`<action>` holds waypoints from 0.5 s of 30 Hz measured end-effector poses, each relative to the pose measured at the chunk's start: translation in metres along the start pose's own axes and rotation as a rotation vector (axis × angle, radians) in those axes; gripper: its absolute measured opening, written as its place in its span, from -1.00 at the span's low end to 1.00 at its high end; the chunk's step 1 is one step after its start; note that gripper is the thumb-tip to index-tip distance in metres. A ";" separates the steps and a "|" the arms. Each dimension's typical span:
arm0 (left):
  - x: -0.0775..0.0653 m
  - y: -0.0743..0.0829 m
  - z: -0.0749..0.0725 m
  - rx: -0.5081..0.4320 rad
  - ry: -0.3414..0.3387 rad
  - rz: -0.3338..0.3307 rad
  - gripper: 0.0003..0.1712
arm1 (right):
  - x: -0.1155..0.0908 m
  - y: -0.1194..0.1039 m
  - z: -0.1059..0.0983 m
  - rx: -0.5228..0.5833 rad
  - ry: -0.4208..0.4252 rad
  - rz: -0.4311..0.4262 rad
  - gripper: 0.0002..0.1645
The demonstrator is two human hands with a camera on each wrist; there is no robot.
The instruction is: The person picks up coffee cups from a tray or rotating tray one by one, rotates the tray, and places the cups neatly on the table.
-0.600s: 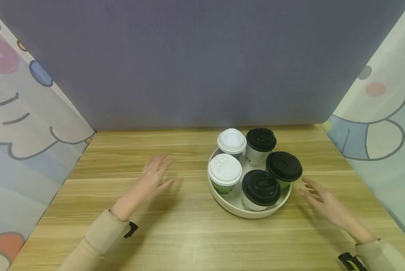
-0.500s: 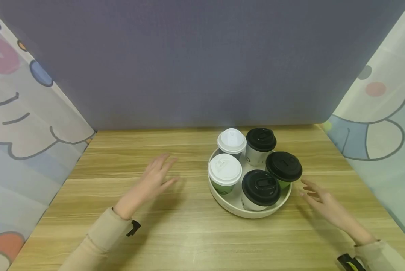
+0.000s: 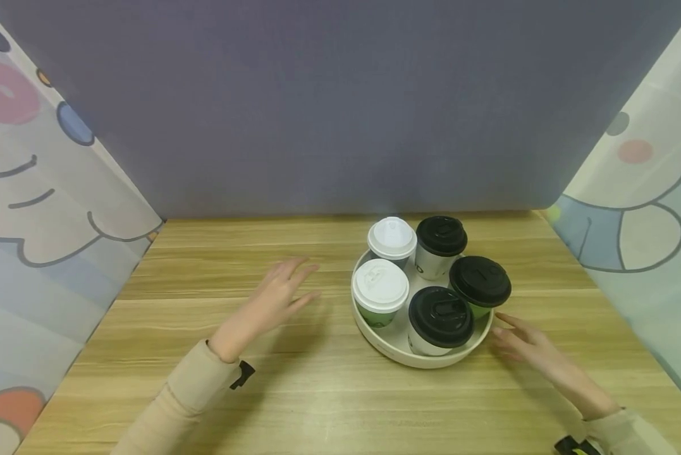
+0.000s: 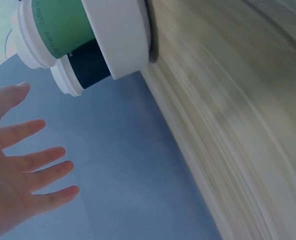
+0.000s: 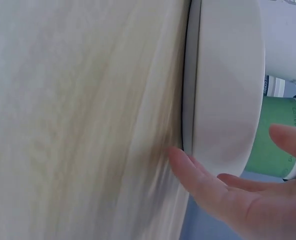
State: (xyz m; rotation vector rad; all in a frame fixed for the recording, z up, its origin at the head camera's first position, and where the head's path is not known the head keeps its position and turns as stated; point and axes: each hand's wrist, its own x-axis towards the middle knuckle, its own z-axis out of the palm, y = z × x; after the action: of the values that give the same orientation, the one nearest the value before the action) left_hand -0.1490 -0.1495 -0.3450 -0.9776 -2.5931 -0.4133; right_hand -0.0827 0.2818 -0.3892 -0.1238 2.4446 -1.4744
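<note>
A round white tray (image 3: 420, 361) with a raised rim stands right of centre on the table. It holds upright lidded paper coffee cups: a white-lidded green cup (image 3: 380, 287), a second white-lidded cup (image 3: 392, 239) behind it, and three with black lids, one a green cup (image 3: 480, 283) at the right. My right hand (image 3: 539, 358) is at the tray's right side, fingers spread; in the right wrist view its fingertips (image 5: 180, 162) lie at the tray's lower edge, contact unclear. Left of the tray, my left hand (image 3: 266, 304) hovers with spread fingers, apart from it and holding nothing.
The wood-grain table (image 3: 215, 278) extends around the tray. A grey-blue panel (image 3: 340, 114) stands along its back edge, close behind the rear cups. Cartoon-print curtains hang at the left (image 3: 44, 240) and right (image 3: 647, 227) sides.
My left hand has moved right, toward the tray. My right hand has shifted left, up to the tray's right side. The tray and cups keep their places; the head view has shifted slightly.
</note>
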 end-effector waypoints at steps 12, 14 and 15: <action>0.016 0.013 -0.002 -0.042 0.002 0.013 -0.48 | 0.007 0.009 0.004 0.502 -0.180 0.015 -0.16; 0.019 0.015 -0.003 -0.048 0.011 0.026 -0.48 | 0.007 0.010 0.006 0.564 -0.195 0.004 -0.13; 0.021 0.017 -0.004 -0.051 0.014 0.031 -0.49 | 0.007 0.011 0.007 0.584 -0.193 0.002 -0.12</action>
State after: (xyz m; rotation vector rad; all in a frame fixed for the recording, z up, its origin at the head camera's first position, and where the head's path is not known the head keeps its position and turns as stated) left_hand -0.1519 -0.1267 -0.3307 -1.0272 -2.5633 -0.4782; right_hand -0.0868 0.2793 -0.4032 -0.1313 1.7813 -1.9991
